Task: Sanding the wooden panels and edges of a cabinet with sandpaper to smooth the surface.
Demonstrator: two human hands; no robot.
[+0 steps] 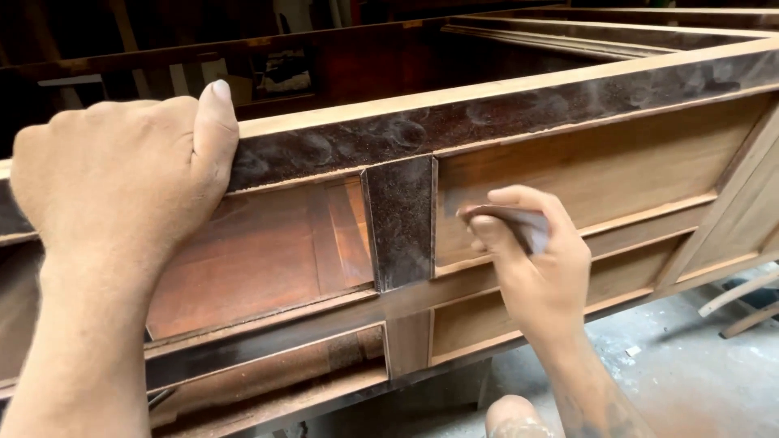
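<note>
A large wooden cabinet frame (pixel 568 154) lies on its side in front of me, with dark dusty rails and lighter inset panels. My left hand (pixel 122 174) is clamped over the frame's top rail at the left, thumb up along the edge. My right hand (pixel 531 259) holds a folded piece of grey sandpaper (pixel 519 223) pressed flat against a light wooden panel, just right of a dark upright divider (pixel 399 221). Fine dust coats the top rail and the divider.
A reddish-brown panel (pixel 260 259) fills the opening left of the divider. Below is a grey concrete floor (pixel 673 381) with loose wooden strips (pixel 742 304) at the right. My knee (pixel 515 418) shows at the bottom. Dark furniture parts stand behind.
</note>
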